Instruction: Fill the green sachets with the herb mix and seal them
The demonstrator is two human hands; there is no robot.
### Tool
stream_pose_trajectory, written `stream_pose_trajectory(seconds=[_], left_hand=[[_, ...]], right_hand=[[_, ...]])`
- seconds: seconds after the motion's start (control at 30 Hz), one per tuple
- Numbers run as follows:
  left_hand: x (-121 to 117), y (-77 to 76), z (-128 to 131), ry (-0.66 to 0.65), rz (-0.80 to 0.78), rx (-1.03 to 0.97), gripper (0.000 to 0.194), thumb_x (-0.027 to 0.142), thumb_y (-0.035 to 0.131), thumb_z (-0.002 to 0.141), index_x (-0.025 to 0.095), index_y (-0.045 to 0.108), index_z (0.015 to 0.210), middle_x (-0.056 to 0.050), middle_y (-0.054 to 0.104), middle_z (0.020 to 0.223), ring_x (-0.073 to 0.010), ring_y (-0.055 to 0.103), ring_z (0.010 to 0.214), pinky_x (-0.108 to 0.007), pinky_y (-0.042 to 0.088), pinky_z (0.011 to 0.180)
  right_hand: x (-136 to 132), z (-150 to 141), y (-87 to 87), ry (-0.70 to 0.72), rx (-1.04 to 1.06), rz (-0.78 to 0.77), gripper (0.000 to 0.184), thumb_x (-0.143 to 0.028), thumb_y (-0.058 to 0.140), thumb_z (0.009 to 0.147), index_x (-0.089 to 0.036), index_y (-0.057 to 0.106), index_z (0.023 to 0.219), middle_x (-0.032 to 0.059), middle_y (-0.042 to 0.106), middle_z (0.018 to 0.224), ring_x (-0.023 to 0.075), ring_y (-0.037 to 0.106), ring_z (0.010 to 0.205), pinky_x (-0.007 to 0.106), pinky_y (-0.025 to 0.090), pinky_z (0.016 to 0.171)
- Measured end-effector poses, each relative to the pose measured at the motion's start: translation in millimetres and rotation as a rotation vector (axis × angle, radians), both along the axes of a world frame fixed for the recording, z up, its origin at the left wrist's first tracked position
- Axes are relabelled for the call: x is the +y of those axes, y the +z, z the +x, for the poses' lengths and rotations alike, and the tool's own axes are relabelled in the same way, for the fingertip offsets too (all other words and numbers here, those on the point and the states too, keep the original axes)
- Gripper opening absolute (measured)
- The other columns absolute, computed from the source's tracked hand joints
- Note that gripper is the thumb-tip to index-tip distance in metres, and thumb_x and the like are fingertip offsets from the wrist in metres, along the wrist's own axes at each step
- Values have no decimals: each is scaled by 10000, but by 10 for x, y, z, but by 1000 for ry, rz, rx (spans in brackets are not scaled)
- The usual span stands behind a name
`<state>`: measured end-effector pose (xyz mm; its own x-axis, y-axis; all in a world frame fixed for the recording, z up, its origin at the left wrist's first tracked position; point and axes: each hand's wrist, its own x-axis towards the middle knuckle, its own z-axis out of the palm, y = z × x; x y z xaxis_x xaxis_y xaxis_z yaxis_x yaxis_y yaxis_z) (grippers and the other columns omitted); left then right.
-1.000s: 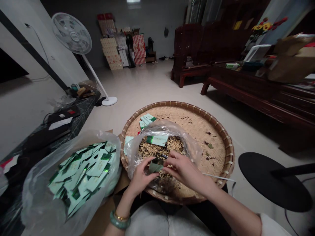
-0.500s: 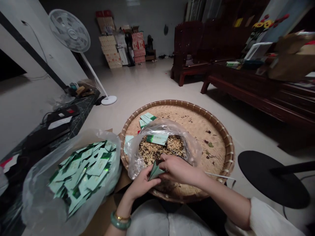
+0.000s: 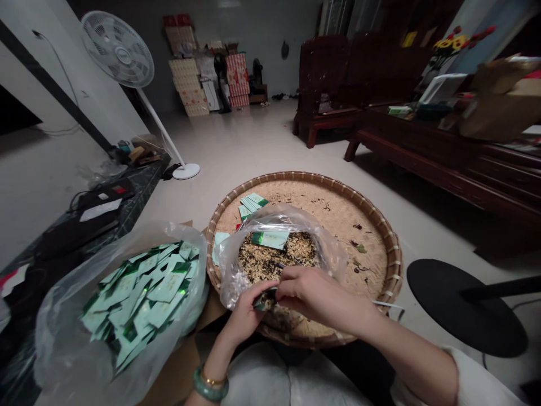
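Observation:
My left hand (image 3: 247,313) grips a small green sachet (image 3: 262,303) low over the near side of an open clear plastic bag (image 3: 230,276). The fingers of my right hand (image 3: 298,290) are closed at the sachet's upper edge; the hand hides part of it. Inside the bag lies a loose mix of pale and dark bits (image 3: 257,265), with a few flat green sachets (image 3: 270,240) on top. A thin dark object (image 3: 282,265), its kind unclear, shows just beyond my right fingers. The bag stands on a round woven bamboo tray (image 3: 338,217).
On the left, a large plastic bag (image 3: 59,332) holds many green sachets (image 3: 143,293). More sachets (image 3: 252,203) lie at the tray's left side. A thin white rod (image 3: 389,305) crosses the tray's right front rim. A black round base (image 3: 459,307) stands right, a white fan (image 3: 118,51) back left.
My right hand has shifted slightly, its fingers now bent over the sachet's top. The sachet has tipped, so less of its green face shows. The view has moved a little.

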<state>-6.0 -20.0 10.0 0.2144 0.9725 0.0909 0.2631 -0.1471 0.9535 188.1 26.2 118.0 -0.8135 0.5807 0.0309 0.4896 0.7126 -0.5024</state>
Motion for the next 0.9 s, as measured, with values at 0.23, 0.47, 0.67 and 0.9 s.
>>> stream_pose_trajectory(seconds=[0.23,0.47,0.67,0.9], left_hand=[[-38,9,22,75,190,31,301,368,584,825,201,678,1058,-102,703,1046,-226,638,975,-357,499,877],[-36,-81,16,62,225,50,411,474,561,821,176,665,1085,-137,707,1035,-241,651,952,-360,507,859],[-84,-127,31,159,-128,-75,575,625,581,727,122,665,992,-104,722,889,-243,652,867,-341,519,798],[-85,59,143,161,-582,-413,630,631,624,685,86,628,1002,-56,702,661,-201,663,580,-302,532,557]], right_hand=[[-158,-60,106,26,-95,29,327,-423,454,925,-177,669,934,64,585,882,160,541,753,260,394,639],[-189,-161,87,-14,-194,36,313,-311,398,954,-165,676,943,80,593,896,178,554,768,290,421,669],[-10,-125,-32,-74,122,-124,317,-423,512,894,-206,644,1083,74,588,975,175,566,832,301,457,746],[189,-220,-474,-320,409,-664,294,-419,701,709,-132,645,686,-27,561,551,103,508,515,199,378,482]])
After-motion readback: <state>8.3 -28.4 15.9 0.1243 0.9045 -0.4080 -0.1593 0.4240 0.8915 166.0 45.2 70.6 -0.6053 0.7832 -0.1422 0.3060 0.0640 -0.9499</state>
